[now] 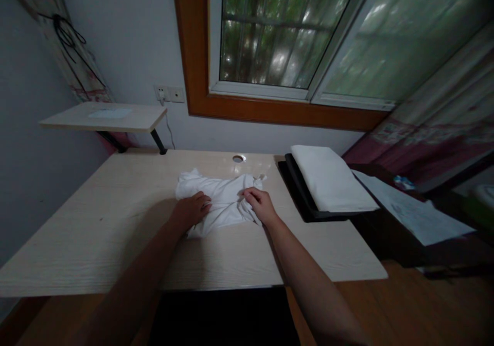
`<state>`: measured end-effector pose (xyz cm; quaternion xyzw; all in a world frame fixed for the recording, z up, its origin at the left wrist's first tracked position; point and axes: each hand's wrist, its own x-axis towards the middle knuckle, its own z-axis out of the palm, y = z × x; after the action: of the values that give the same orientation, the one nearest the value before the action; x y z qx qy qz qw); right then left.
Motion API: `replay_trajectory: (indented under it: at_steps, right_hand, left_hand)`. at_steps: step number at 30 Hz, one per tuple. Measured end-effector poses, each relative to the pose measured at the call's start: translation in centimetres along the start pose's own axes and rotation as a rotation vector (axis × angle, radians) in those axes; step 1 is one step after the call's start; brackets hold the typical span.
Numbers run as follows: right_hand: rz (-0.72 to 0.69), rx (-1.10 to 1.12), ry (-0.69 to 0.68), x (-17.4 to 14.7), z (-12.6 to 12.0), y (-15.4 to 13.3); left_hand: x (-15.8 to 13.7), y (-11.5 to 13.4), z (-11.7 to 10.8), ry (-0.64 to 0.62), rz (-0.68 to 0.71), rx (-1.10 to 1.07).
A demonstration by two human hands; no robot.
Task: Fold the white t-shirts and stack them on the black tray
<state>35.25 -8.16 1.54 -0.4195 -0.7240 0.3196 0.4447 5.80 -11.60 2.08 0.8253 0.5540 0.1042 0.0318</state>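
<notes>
On the far left, a small raised shelf (104, 117) stands above the bench (96, 232), well apart from the work. The left hand (192, 209) lies flat on the near left part of a crumpled white cloth (222, 196), fingers loosely curled over the fabric rather than pinching it. The cloth sits in the middle of the bench, toward the far edge, just short of a round cable hole (238, 158). The right hand (260, 204) grips a bunched fold at the cloth's right end between fingertips and thumb.

The likely trouble is the cloth itself — it is thin and wrinkled, so a pull from the right could drag the whole piece from under the flat left palm, or bunch it further. A loose corner could also catch at the cable hole.

To the right, touching the bench's edge, a dark tray (299, 196) carries a folded white cloth (332, 178) — close enough for a sweeping right elbow to knock. Papers (417, 212) lie farther right, out of the way.
</notes>
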Motion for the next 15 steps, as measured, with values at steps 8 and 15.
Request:
replay_trajectory:
  at_steps: [8,15]
  right_hand:
    - [-0.137,-0.337,-0.014,-0.4,0.8,-0.8]
    - [-0.466,-0.591,-0.063,-0.2,2.0,-3.1]
  left_hand:
    - [-0.7,0.1,-0.1,0.317,0.187,0.020]
    - [-1.6,1.4,-1.0,0.630,0.550,0.009]
